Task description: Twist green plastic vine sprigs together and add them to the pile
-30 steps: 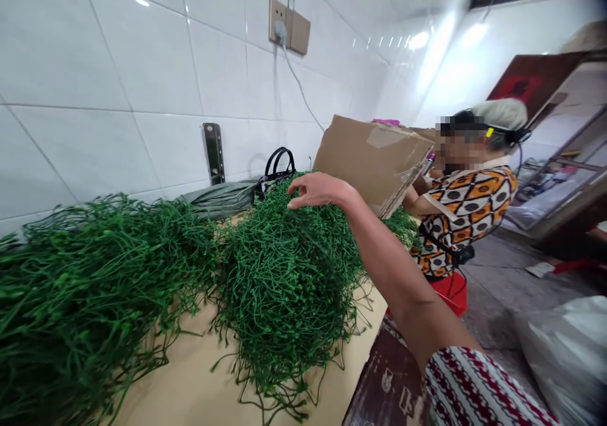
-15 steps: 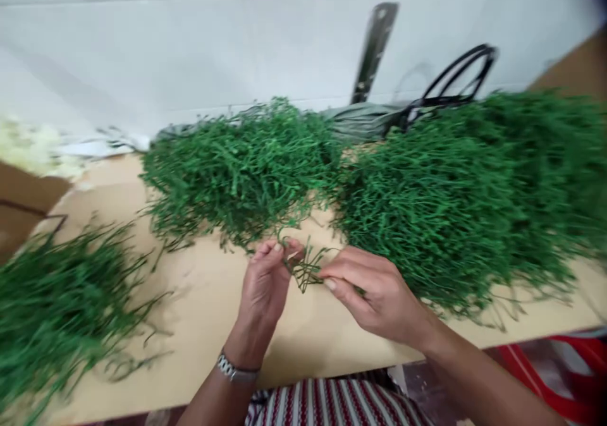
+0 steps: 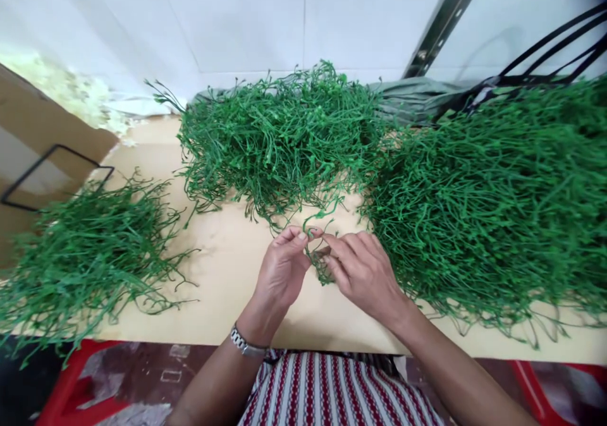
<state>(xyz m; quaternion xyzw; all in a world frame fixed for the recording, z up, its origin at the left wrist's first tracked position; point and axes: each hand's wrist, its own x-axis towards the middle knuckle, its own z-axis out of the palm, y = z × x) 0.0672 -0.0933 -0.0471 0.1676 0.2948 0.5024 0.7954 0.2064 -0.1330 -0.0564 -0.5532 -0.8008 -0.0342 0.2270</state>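
Observation:
Over the middle of the table, my left hand (image 3: 284, 265) pinches a thin green stem (image 3: 323, 213) that curls up above the fingers. My right hand (image 3: 363, 271) is close beside it, fingertips bent in at a small cluster of green stems (image 3: 322, 271) hanging between both hands. Behind them lies a heap of green stems (image 3: 284, 135). A larger green heap (image 3: 493, 211) fills the right side, and a looser one (image 3: 99, 249) rests at the left.
Cardboard (image 3: 47, 135) with a black wire frame stands at the left, beside pale yellow material (image 3: 71, 91). Along the white wall are a grey-green cloth (image 3: 412, 97), a metal strip (image 3: 443, 24) and black straps (image 3: 559, 47). Red stools (image 3: 80, 388) show below the table edge.
The view has shifted, bringing the left heap and cardboard further in. My right fingertips have moved closer to my left fingers, and the held stem now curls up more visibly.

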